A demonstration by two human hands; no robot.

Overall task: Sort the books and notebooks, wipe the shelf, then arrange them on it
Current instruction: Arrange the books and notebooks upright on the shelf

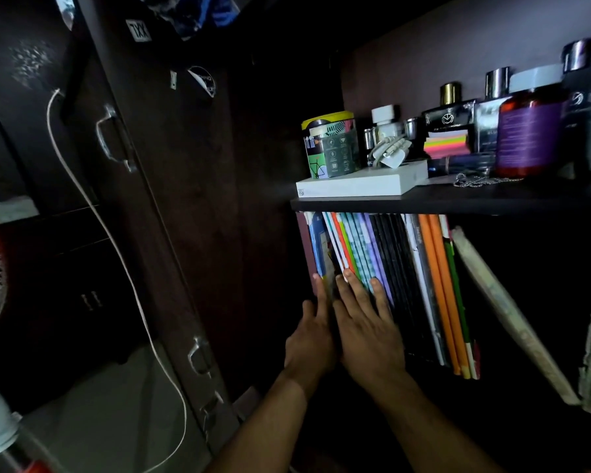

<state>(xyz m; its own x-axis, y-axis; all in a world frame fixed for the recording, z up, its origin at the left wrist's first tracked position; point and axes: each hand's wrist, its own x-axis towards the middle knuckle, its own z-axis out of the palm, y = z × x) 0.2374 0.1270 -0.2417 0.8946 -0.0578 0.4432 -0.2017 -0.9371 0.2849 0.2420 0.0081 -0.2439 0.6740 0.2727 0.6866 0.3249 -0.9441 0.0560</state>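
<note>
A tight row of books and notebooks (420,285) stands upright under a dark shelf board (458,201); spines run blue, orange, green, teal, purple, black, white and orange. My left hand (313,331) lies with straight fingers against the leftmost spines beside the maroon side panel. My right hand (367,322) rests flat, fingers spread, on the teal and purple spines. A pale worn book (512,319) leans apart at the right. Papers stand at the far right edge.
On the upper shelf sit a white box (362,182), a patterned tin (331,145), sticky notes (446,143), perfume bottles and a red jar (529,128). A dark wardrobe (171,206) with metal handles stands left, a white cord (116,247) hanging down it.
</note>
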